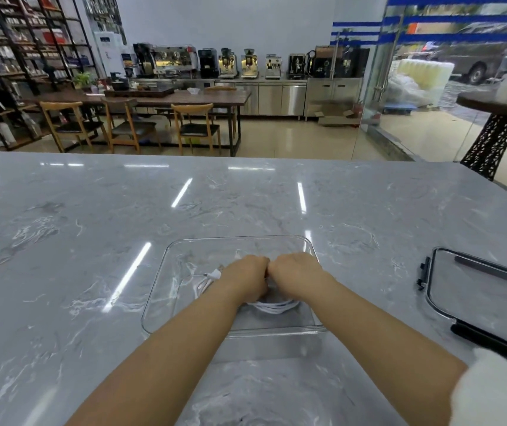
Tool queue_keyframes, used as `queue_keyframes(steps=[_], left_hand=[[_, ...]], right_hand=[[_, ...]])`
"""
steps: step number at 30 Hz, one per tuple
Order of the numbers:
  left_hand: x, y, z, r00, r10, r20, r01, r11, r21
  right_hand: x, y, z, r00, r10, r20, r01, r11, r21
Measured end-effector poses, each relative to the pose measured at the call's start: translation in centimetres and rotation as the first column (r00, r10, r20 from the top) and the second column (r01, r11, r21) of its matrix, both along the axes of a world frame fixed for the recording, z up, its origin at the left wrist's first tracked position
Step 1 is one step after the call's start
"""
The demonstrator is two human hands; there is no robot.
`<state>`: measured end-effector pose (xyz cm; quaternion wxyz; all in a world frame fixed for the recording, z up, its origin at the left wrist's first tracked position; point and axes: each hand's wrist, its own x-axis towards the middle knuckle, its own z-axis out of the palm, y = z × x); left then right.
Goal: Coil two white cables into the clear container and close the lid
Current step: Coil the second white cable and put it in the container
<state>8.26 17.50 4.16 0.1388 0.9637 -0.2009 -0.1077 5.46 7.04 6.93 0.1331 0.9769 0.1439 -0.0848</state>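
Head view, cables point(272, 305) coiled flat in container point(166, 290), pressed by clenched left hand point(246, 276) and right hand point(296, 273), plug point(214, 274) pointed left, lid point(479, 290) set apart.

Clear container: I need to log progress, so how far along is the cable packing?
White cable already lies coiled in the clear container. Both hands, left hand and right hand, press down inside it. How many cables are in, I cannot tell. The lid lies off to the right, not yet fitted.

Head-worn camera looks forward, downward, close.
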Motion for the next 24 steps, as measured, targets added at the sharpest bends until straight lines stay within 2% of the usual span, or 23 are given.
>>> queue_keyframes(steps=[6,13,15,17,19,21,24], left_hand=[[0.3,0.4,-0.4,0.999,0.038,-0.005,-0.038,0.998,0.044],[0.0,0.7,-0.6,1.0,0.021,0.012,-0.022,0.992,0.128],[-0.2,0.8,-0.2,1.0,0.025,0.019,-0.028,0.992,0.127],[-0.7,0.9,0.5,0.998,0.042,0.044,-0.046,0.993,0.111],[-1.3,1.2,1.8,0.988,0.035,0.152,-0.051,0.994,0.098],[-2.0,1.5,3.0,0.942,0.024,0.335,-0.045,0.997,0.057],[-2.9,1.3,4.0,0.849,0.0,0.528,0.011,1.0,-0.017]], right_hand=[[0.0,-0.1,-0.1,0.994,0.064,0.085,-0.058,0.996,-0.065],[-0.4,0.0,0.2,0.997,0.044,0.059,-0.041,0.998,-0.057],[-0.6,-0.1,0.4,0.998,0.033,0.05,-0.031,0.999,-0.033],[-0.9,0.0,0.9,0.996,0.024,0.082,-0.029,0.998,0.059],[-1.3,-0.2,1.7,0.976,0.028,0.216,-0.069,0.98,0.188],[-1.8,-1.0,2.0,0.925,0.014,0.379,-0.143,0.938,0.314],[-2.5,-3.4,2.0,0.898,-0.056,0.436,-0.141,0.903,0.406]])
